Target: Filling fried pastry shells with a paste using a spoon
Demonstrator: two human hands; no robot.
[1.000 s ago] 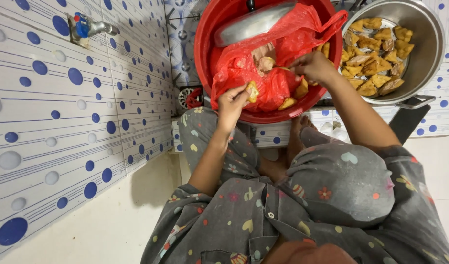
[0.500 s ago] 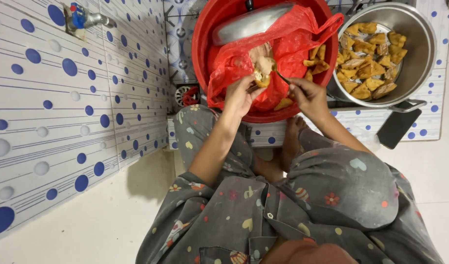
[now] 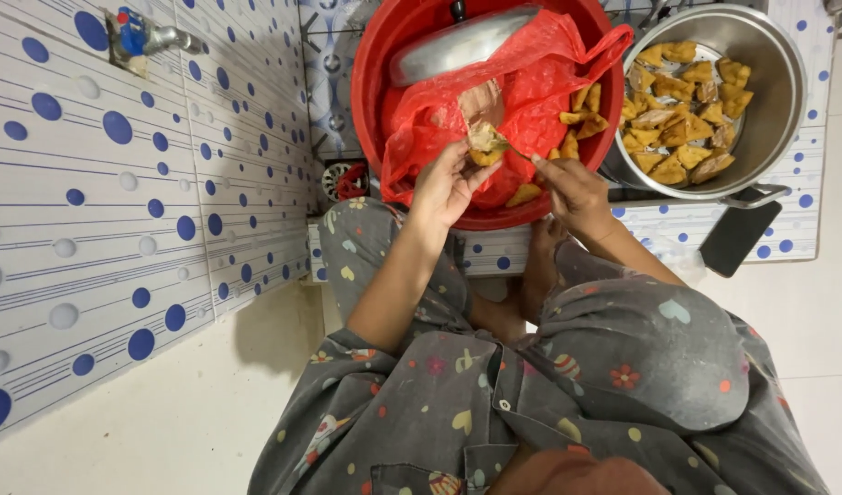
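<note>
We see the left hand [image 3: 444,183] gripping a yellow-brown, ragged fried piece [image 3: 485,142], right hand [image 3: 572,183] closed on a thin blade [image 3: 517,153], above the round red plastic basin [image 3: 371,82].

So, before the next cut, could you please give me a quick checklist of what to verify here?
1. Left hand grips the food piece: ok.
2. Right hand holds a thin tool against the piece; whether it is a blade: cannot tell.
3. Left fingers out of the tool's path: cannot tell.
4. Work is over the red basin, so scraps fall inside: ok.
5. Steel pot beside the basin has room for more pieces: ok.
6. Red bag away from the tool: not ok, it lies right underneath.
</note>
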